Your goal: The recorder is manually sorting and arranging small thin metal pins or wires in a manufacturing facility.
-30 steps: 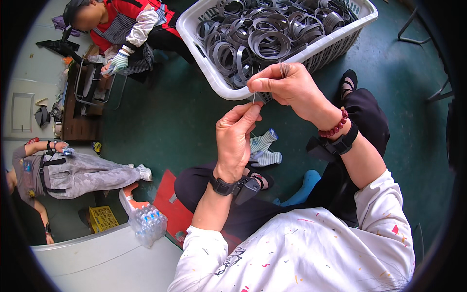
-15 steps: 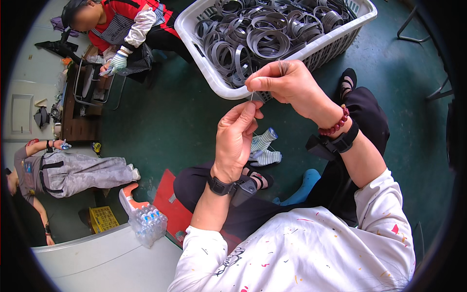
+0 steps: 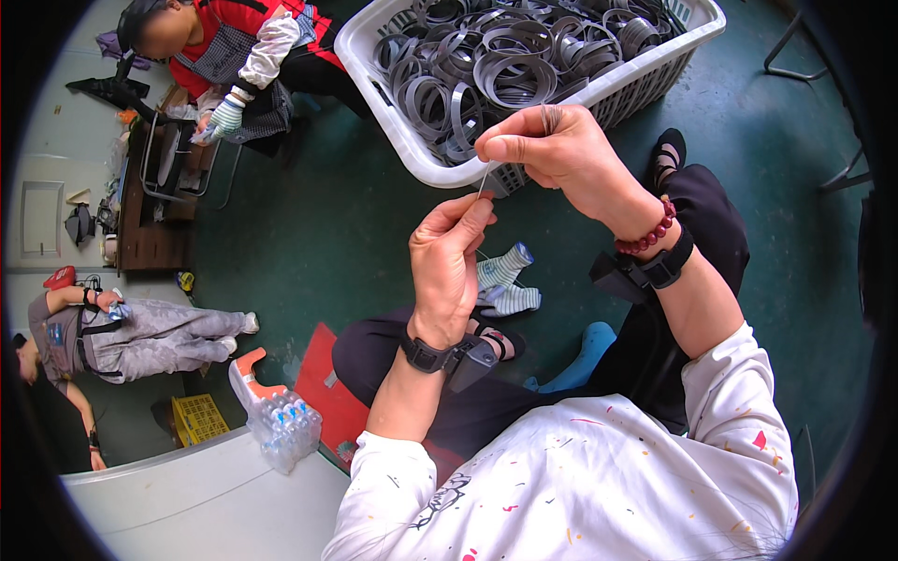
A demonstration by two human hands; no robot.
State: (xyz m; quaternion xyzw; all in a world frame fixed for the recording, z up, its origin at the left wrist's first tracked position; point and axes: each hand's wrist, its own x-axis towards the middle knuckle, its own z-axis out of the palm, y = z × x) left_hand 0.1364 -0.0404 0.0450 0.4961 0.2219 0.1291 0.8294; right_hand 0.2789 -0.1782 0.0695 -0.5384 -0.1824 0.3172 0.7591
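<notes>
My left hand (image 3: 443, 266) pinches a thin pale strand (image 3: 483, 182) between thumb and forefinger. Just above it, my right hand (image 3: 561, 159) is closed on the upper part of the same strand, thumb against forefinger. The strand runs short and nearly upright between the two pinches; whether it is thread or wire is too fine to tell. Fine greyish loops (image 3: 550, 119) circle a finger of my right hand. Both hands are in front of the near corner of a white plastic basket (image 3: 440, 175), which is heaped with grey curled bands (image 3: 514, 79).
Striped gloves (image 3: 510, 299) lie on the green floor beyond my left knee. A blue object (image 3: 580, 360) is between my legs. Bundled bottles (image 3: 285, 430) stand on a white surface (image 3: 234, 505) at lower left. A gloved co-worker (image 3: 224, 47) sits at upper left; another person (image 3: 140, 337) stands further left.
My hands have drawn slightly apart, the left one lower and leftward, so the strand shows between them. The person at far left has shifted their gloved arm and feet.
</notes>
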